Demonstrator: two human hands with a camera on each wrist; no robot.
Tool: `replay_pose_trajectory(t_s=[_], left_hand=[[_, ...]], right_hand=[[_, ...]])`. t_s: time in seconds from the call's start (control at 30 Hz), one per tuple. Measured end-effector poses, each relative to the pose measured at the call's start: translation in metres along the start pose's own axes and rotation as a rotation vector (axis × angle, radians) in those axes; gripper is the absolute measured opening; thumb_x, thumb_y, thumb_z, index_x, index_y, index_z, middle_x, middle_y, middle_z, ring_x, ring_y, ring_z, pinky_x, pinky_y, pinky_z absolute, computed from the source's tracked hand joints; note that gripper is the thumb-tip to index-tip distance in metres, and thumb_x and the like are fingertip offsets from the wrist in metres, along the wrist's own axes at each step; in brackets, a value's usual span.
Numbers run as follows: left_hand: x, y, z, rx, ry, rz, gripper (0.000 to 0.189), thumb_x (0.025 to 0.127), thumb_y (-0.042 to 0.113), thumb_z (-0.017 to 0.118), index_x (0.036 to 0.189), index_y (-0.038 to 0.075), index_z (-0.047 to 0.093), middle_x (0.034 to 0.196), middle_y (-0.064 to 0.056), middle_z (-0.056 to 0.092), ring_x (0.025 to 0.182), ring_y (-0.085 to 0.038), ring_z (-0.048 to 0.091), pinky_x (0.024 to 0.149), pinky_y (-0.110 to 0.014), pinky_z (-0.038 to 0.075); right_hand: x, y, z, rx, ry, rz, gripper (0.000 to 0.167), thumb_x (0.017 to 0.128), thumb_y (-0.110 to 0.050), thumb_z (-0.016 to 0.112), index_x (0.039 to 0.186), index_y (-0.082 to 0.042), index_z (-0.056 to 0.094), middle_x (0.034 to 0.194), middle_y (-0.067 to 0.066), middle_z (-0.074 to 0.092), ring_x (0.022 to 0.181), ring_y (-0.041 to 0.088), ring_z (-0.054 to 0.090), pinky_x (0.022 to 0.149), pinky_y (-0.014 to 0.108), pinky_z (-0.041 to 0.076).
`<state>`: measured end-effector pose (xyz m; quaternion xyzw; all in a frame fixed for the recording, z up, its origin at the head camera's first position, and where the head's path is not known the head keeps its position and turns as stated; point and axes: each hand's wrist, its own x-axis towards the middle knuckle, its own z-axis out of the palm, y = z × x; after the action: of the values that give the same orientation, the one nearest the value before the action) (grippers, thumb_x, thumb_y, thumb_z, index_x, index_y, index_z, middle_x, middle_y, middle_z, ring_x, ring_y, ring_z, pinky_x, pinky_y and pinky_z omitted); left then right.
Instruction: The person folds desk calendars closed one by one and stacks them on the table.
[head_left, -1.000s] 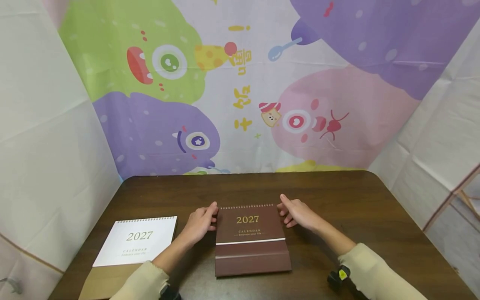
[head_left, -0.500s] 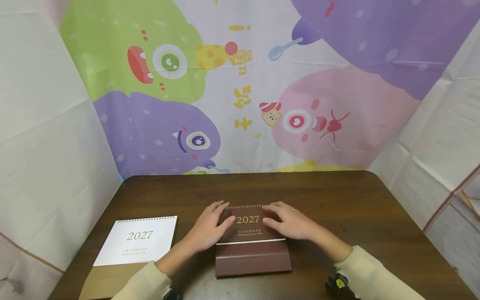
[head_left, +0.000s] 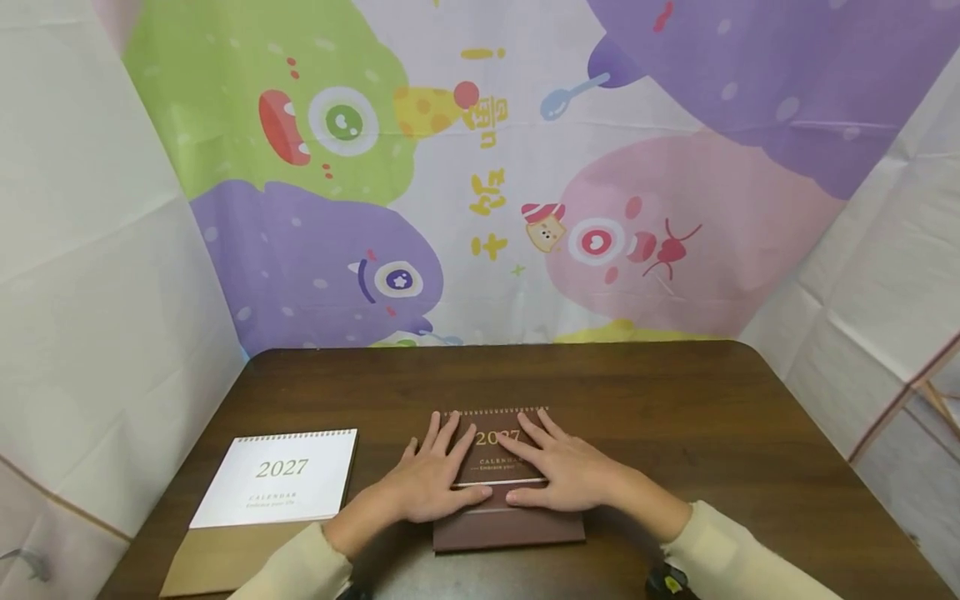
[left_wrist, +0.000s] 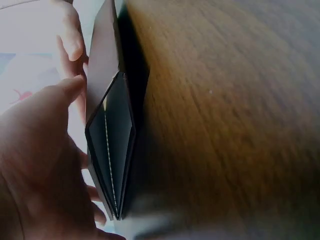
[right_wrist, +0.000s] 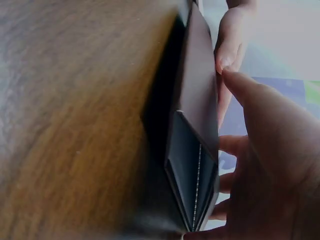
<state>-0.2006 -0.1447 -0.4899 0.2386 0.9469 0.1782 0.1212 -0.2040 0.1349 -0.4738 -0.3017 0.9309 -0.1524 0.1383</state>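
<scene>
A dark brown desk calendar (head_left: 510,531) lies low on the table, its spiral binding at the far edge and a gold "2027" on the cover. My left hand (head_left: 429,477) rests with spread fingers over its left side, and my right hand (head_left: 572,473) does the same over the right side. Both thumbs point inward across the lower flap, tips close together. From the left wrist, the calendar's open side (left_wrist: 112,140) shows folded boards with a gap inside. Seen from the right wrist, the other side (right_wrist: 192,165) has the same gap, with the fingers over the cover.
To the left stands a white 2027 calendar (head_left: 281,479) with a tan base flap (head_left: 225,554). The brown wooden table (head_left: 675,392) reaches back to a cartoon-printed cloth (head_left: 495,300); pale cloth walls (head_left: 97,217) rise at both sides.
Both hands have moved from beside the brown calendar's edges onto its cover. Their fingers have spread out flat, and the thumbs have come nearer each other. Both calendars keep their places.
</scene>
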Motion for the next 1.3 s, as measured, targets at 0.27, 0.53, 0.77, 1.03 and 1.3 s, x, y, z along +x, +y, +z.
replay_pose_trajectory(t_s=[0.27,0.53,0.77,1.03,1.3], left_hand=[[0.005,-0.009,0.015,0.016,-0.019,0.009,0.114,0.100,0.091,0.049,0.182,0.015,0.023,0.192,-0.019,0.000,0.178,-0.051,-0.004,0.130,-0.089,0.020],[0.005,-0.003,0.016,0.094,-0.057,0.002,0.115,0.102,0.089,0.047,0.183,0.014,0.014,0.192,-0.020,-0.010,0.177,-0.051,-0.010,0.132,-0.090,0.014],[0.006,0.000,0.017,0.148,-0.094,-0.035,0.115,0.103,0.090,0.042,0.183,0.016,0.009,0.191,-0.018,-0.015,0.177,-0.050,-0.013,0.133,-0.088,0.011],[0.007,-0.003,0.021,0.177,-0.062,-0.024,0.115,0.102,0.092,0.042,0.183,0.016,0.011,0.191,-0.019,-0.011,0.177,-0.052,-0.010,0.131,-0.090,0.015],[0.000,0.012,0.005,0.186,-0.025,0.002,0.108,0.103,0.079,0.059,0.179,0.009,0.030,0.190,-0.024,0.011,0.178,-0.049,0.009,0.134,-0.078,0.031]], right_hand=[[0.000,0.002,0.009,-0.051,-0.043,0.030,0.096,0.103,-0.078,0.062,0.181,-0.035,0.025,0.192,0.016,0.009,0.178,0.050,0.005,0.129,0.088,0.027],[0.002,-0.004,0.011,-0.105,-0.125,0.113,0.096,0.104,-0.082,0.055,0.181,-0.042,0.016,0.194,0.008,-0.004,0.180,0.042,-0.005,0.131,0.090,0.017],[0.004,-0.008,0.013,-0.155,-0.161,0.150,0.096,0.104,-0.084,0.051,0.181,-0.046,0.010,0.194,0.004,-0.009,0.180,0.038,-0.009,0.135,0.086,0.014],[0.007,-0.011,0.011,-0.169,-0.169,0.153,0.096,0.104,-0.084,0.052,0.181,-0.045,0.011,0.194,0.004,-0.008,0.181,0.038,-0.006,0.136,0.084,0.017],[0.004,-0.017,0.003,-0.171,-0.170,0.130,0.096,0.104,-0.081,0.057,0.181,-0.043,0.016,0.194,0.009,0.001,0.180,0.040,-0.001,0.137,0.075,0.029]])
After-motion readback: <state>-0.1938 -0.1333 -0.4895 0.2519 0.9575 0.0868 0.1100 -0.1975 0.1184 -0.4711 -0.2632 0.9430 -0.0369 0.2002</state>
